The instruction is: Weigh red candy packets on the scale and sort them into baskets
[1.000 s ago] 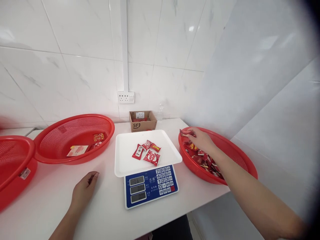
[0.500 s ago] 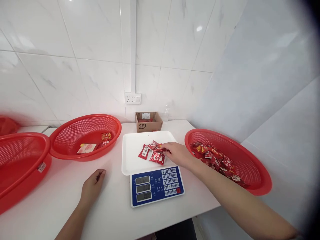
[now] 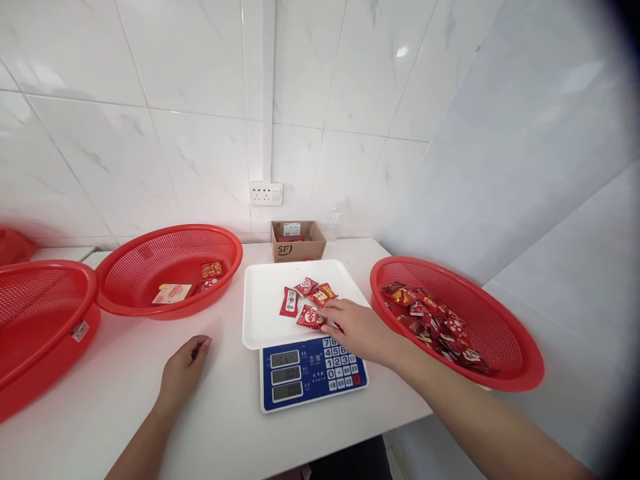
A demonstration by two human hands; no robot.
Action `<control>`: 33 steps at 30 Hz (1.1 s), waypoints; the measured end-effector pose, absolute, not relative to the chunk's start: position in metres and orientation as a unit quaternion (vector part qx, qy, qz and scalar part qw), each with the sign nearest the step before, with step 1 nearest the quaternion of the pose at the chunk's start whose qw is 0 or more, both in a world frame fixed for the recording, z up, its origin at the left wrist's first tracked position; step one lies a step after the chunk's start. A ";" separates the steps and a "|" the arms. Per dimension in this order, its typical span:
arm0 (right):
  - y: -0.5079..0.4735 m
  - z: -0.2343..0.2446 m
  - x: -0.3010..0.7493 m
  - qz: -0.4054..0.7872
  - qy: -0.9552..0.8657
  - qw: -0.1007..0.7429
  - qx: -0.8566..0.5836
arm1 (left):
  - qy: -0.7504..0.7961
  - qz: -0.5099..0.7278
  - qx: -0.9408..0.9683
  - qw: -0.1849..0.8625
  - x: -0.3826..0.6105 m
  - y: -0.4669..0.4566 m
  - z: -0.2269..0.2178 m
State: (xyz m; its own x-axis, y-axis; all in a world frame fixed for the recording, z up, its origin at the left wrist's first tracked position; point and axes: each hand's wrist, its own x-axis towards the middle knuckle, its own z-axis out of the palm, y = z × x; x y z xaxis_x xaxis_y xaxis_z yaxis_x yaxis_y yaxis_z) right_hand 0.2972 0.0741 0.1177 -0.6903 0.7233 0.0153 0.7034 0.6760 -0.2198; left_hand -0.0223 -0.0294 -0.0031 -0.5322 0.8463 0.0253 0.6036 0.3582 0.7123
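Note:
My right hand [image 3: 356,328] is over the right side of the white scale tray [image 3: 263,330], thumb and fingers closed on the right edge of a small red snack packet [image 3: 310,317]. Three more packets lie beside it on the tray: a narrow red one with a white label [image 3: 289,302], a red one with white lettering [image 3: 306,287] and a red and yellow one [image 3: 323,294]. Under the tray is the scale's blue keypad panel [image 3: 315,360]; its small displays are hard to read. My left hand [image 3: 184,367] rests on the table left of the scale, fingers curled in, nothing visible in them.
A red basket [image 3: 510,347] full of similar packets stands at the right. Another red basket [image 3: 135,267] at the left holds a few packets and a pale card [image 3: 171,293]; a further red basket [image 3: 45,347] is nearer. Behind the scale sits a cardboard box [image 3: 299,250].
My right hand has moved a little toward me, from the packets at the back to the front one. The red and yellow packet now lies uncovered. My left hand stays in place.

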 end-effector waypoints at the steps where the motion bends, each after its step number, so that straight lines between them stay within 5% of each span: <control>1: 0.071 0.116 0.296 0.094 -0.915 0.048 -0.390 | 0.805 0.343 0.450 0.178 -0.022 -0.029 -0.003; 16: 0.081 0.121 0.296 0.104 -0.893 0.073 -0.433 | 0.809 0.332 0.451 0.180 -0.021 -0.030 -0.002; 24: 0.104 0.150 0.364 0.065 -0.762 0.162 -0.623 | 0.807 0.333 0.456 0.175 -0.023 -0.030 -0.002; 33: 0.140 0.117 0.459 0.062 -0.679 -0.028 -0.731 | 0.831 0.298 0.435 0.178 -0.023 -0.027 0.001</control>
State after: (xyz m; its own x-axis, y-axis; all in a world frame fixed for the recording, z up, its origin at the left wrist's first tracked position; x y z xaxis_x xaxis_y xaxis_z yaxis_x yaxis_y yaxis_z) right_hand 0.4589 0.1404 0.1175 0.0704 0.9891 -0.1295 0.9962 -0.0765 -0.0428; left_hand -0.0231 -0.0267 0.0007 -0.5585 0.8287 -0.0371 0.6161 0.4443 0.6504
